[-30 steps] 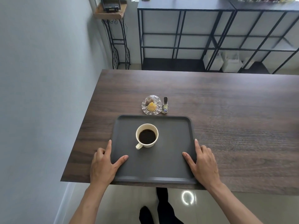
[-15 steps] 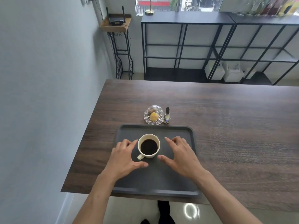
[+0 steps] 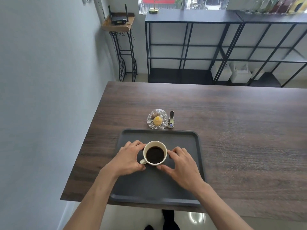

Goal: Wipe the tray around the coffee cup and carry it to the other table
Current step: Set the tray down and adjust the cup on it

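Observation:
A dark grey tray (image 3: 182, 140) lies at the near left edge of the wooden table (image 3: 240, 130). On it stands a cream coffee cup (image 3: 155, 154) full of black coffee, its handle pointing to the near left. My left hand (image 3: 127, 157) wraps the cup's left side, thumb by the handle. From the other side, my right hand (image 3: 182, 165) cups it, fingers at the rim and thumb at its near base. No cloth is in view.
Just beyond the tray stand a cut-glass dish (image 3: 157, 121) with a yellow sweet and a small figurine (image 3: 171, 122). A grey wall runs along the left. Black metal shelves (image 3: 216, 47) and a router stand (image 3: 118, 22) lie past the table.
Both hands left the tray's near side edges, moved inward and closed around the cup. The camera tilted up, showing more of the room.

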### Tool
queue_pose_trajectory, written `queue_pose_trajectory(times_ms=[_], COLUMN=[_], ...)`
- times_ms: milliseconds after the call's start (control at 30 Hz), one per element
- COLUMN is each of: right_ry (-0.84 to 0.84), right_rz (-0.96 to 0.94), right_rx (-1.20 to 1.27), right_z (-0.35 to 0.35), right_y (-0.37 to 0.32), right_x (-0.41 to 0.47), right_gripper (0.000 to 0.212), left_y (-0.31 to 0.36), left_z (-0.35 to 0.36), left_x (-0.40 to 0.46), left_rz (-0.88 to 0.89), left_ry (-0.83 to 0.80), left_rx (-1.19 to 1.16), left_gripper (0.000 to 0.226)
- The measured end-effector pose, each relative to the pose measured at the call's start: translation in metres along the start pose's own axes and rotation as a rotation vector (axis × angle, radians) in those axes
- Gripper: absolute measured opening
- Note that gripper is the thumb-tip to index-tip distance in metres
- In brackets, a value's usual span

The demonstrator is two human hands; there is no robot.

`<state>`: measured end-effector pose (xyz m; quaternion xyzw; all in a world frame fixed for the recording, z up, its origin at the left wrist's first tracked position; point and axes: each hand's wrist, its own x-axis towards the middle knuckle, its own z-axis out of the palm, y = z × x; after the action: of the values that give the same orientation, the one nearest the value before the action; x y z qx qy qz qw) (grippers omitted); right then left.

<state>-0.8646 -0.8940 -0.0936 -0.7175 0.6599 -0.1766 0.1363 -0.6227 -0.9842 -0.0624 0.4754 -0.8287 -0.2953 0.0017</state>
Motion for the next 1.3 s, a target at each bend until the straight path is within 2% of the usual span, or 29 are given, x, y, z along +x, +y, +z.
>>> queue_pose_trajectory(times_ms=[167,400,900,1033,1100,1167,1300], right_ry=[0.097,0.157,0.174,0.159,0.149,0.158,0.235], right_rz=[0.062,0.152,0.169,0.17,0.162,0.157,0.282], right_rx=[-0.063,-0.106,-0.123,-0.12,-0.115,-0.095,0.014], right_z=[-0.001,0.005,0.007,0.005,0.002,-0.003,-0.019], right_y=[-0.004,-0.012,-0.013,-0.015,-0.011,-0.002,0.032], right_x=[-0.016,-0.03,-0.036,-0.037,-0.04,-0.047,-0.061], right_gripper=[0.059,0.053,0.051,0.054,0.063,0.071,0.058], left_y=[0.009,0.015,0.011,0.009,0.0,-0.016,-0.058], left_z=[-0.008,-0.013,-0.006,-0.006,-0.011,-0.016,-0.02], left_x=[0.015,0.031,0.035,0.033,0.028,0.017,-0.017], left_rz=[0.046,0.108,0.164,0.153,0.095,0.035,-0.105], left_ry=[-0.08,-0.139,-0.108,-0.095,-0.074,-0.008,0.209], left_rx=[0.053,0.093,0.091,0.073,0.032,-0.03,-0.036], left_gripper=[0.084,0.078,0.075,0.085,0.098,0.099,0.068])
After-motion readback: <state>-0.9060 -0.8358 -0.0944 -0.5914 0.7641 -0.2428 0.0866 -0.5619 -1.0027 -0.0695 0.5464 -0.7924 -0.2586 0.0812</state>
